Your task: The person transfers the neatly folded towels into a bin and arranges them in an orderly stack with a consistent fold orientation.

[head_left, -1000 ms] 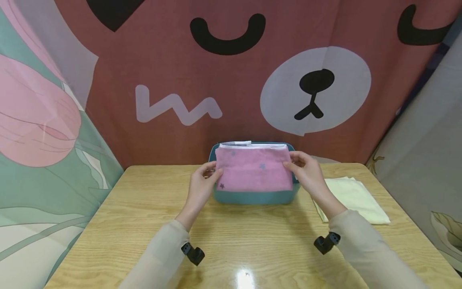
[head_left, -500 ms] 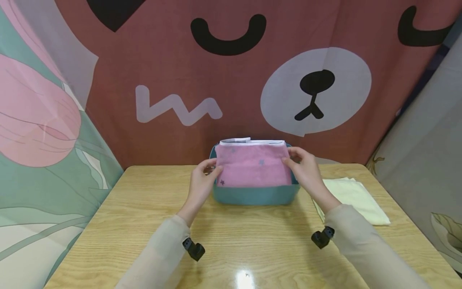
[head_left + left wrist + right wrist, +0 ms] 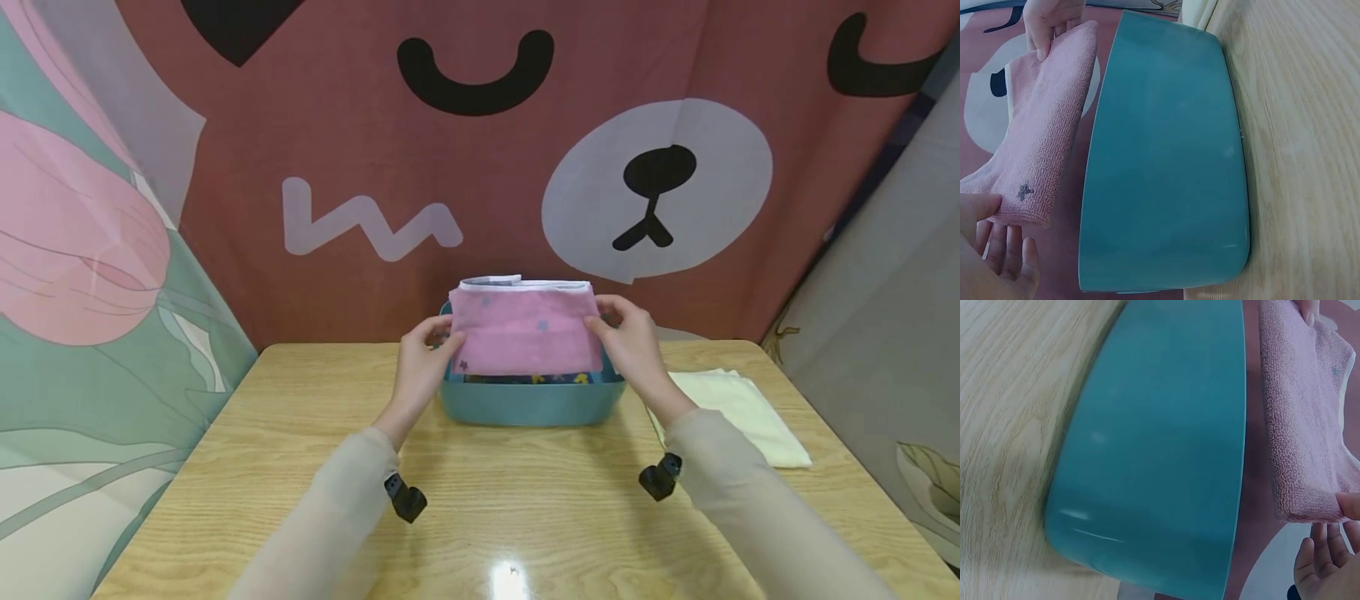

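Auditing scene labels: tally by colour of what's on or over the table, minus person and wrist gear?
Pink: 1 (towel)
Pale yellow: 1 (folded cloth)
Teal: 1 (bin)
Dark blue: 1 (patterned item inside bin, mostly hidden)
Total: 4 visible

Matt, nubbly terry towel (image 3: 525,333); smooth, glossy plastic-looking tub (image 3: 532,406); shiny wood-grain tabletop (image 3: 525,487).

Two hands (image 3: 420,365) (image 3: 637,346), two black wrist cameras (image 3: 406,498) (image 3: 661,477) and one tabletop (image 3: 480,483) show. There is one pink towel (image 3: 525,332), one pale-yellow cloth (image 3: 738,417), one teal bin (image 3: 532,405).
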Action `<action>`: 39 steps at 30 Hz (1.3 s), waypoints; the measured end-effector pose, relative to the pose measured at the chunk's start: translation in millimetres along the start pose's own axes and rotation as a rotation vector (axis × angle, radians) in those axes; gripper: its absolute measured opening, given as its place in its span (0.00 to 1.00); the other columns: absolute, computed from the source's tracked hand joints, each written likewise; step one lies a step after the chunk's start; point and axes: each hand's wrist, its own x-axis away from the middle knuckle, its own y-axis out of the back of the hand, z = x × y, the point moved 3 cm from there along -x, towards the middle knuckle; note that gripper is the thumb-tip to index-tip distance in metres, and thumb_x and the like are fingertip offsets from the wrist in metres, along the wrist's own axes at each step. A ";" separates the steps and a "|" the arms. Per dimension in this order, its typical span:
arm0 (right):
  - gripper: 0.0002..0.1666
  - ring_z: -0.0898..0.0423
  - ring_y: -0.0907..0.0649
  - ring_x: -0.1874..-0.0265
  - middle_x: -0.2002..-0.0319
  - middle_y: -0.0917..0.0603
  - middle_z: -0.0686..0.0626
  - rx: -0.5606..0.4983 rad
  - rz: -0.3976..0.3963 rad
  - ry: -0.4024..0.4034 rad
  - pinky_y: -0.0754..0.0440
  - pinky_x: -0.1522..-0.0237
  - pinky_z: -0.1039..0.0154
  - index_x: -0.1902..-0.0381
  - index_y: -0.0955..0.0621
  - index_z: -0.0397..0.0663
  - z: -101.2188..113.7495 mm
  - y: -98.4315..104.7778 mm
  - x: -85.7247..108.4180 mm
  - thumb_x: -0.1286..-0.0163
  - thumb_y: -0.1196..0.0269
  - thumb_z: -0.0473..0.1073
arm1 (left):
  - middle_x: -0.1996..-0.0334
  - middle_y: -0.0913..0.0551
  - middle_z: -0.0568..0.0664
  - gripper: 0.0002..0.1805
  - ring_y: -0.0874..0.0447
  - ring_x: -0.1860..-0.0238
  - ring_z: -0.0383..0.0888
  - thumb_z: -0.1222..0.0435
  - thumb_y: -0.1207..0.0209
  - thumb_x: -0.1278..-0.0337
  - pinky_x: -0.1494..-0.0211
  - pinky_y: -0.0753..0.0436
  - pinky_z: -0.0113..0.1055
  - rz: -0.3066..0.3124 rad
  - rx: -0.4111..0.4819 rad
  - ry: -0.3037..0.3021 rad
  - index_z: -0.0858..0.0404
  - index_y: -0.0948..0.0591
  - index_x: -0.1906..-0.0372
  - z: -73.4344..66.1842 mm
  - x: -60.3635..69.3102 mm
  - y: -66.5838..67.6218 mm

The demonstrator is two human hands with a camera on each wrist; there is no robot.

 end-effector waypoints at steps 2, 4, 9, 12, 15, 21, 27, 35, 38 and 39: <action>0.18 0.51 0.22 0.62 0.56 0.17 0.41 0.007 -0.003 -0.001 0.26 0.67 0.64 0.44 0.20 0.38 -1.3 -1.3 -2.2 0.29 0.37 0.39 | 0.56 0.15 0.56 0.17 0.21 0.56 0.52 0.67 0.35 0.38 0.57 0.21 0.36 0.005 -0.008 -0.001 0.66 0.17 0.46 0.0 -2.6 -0.8; 0.18 0.51 0.22 0.62 0.56 0.17 0.40 0.013 -0.005 -0.001 0.25 0.67 0.65 0.44 0.20 0.38 -3.1 -2.9 -4.3 0.29 0.37 0.39 | 0.56 0.16 0.55 0.17 0.21 0.56 0.50 0.66 0.35 0.37 0.58 0.21 0.36 0.011 -0.020 0.004 0.66 0.17 0.45 0.4 -4.8 -1.6; 0.18 0.49 0.20 0.61 0.55 0.17 0.38 0.017 -0.009 -0.009 0.25 0.66 0.66 0.45 0.20 0.36 -8.4 -7.0 -9.0 0.29 0.37 0.38 | 0.54 0.15 0.52 0.17 0.21 0.56 0.48 0.64 0.35 0.37 0.61 0.22 0.34 0.018 -0.056 0.037 0.64 0.17 0.45 3.0 -9.9 -4.3; 0.18 0.47 0.19 0.59 0.55 0.17 0.38 0.021 -0.005 -0.022 0.24 0.65 0.64 0.44 0.20 0.36 -11.6 -9.4 -10.8 0.29 0.37 0.38 | 0.53 0.16 0.52 0.17 0.20 0.55 0.48 0.64 0.35 0.37 0.60 0.21 0.36 0.025 -0.071 0.056 0.64 0.18 0.45 5.4 -11.8 -6.5; 0.18 0.46 0.19 0.59 0.55 0.17 0.38 0.028 0.004 -0.033 0.24 0.65 0.63 0.44 0.20 0.36 -14.0 -12.2 -12.1 0.29 0.38 0.38 | 0.52 0.16 0.54 0.17 0.20 0.54 0.49 0.64 0.36 0.36 0.56 0.20 0.39 0.034 -0.075 0.063 0.65 0.18 0.44 8.0 -12.9 -8.6; 0.18 0.45 0.19 0.60 0.55 0.17 0.37 0.048 0.009 -0.031 0.24 0.64 0.60 0.45 0.20 0.34 -17.8 -17.1 -13.0 0.30 0.38 0.38 | 0.53 0.16 0.55 0.17 0.19 0.55 0.50 0.64 0.36 0.36 0.54 0.20 0.41 0.045 -0.123 0.060 0.67 0.19 0.45 14.5 -14.4 -11.3; 0.19 0.46 0.19 0.60 0.54 0.18 0.38 0.083 0.048 -0.053 0.23 0.65 0.61 0.44 0.21 0.35 -25.2 -20.8 -11.8 0.29 0.39 0.40 | 0.57 0.15 0.56 0.17 0.17 0.57 0.50 0.65 0.35 0.38 0.56 0.19 0.42 0.050 -0.188 0.032 0.67 0.17 0.47 16.4 -12.6 -12.4; 0.20 0.46 0.20 0.60 0.54 0.18 0.38 0.110 0.077 -0.048 0.23 0.62 0.58 0.43 0.21 0.34 -33.7 -24.6 -7.8 0.29 0.39 0.39 | 0.57 0.14 0.55 0.17 0.17 0.58 0.49 0.65 0.35 0.38 0.57 0.19 0.41 0.070 -0.233 0.021 0.67 0.17 0.46 21.6 -9.8 -15.7; 0.19 0.46 0.20 0.61 0.55 0.17 0.38 0.122 0.079 -0.042 0.23 0.63 0.58 0.44 0.21 0.34 -35.5 -26.2 -6.7 0.29 0.38 0.39 | 0.57 0.14 0.54 0.17 0.17 0.59 0.48 0.65 0.35 0.37 0.58 0.18 0.40 0.071 -0.261 -0.009 0.67 0.17 0.45 23.7 -9.5 -17.3; 0.19 0.46 0.20 0.61 0.56 0.17 0.38 0.128 0.079 -0.041 0.23 0.63 0.58 0.44 0.21 0.34 -35.8 -26.7 -6.2 0.29 0.38 0.39 | 0.57 0.14 0.54 0.17 0.16 0.59 0.47 0.65 0.35 0.37 0.58 0.18 0.40 0.069 -0.270 -0.017 0.67 0.17 0.45 24.1 -9.3 -17.7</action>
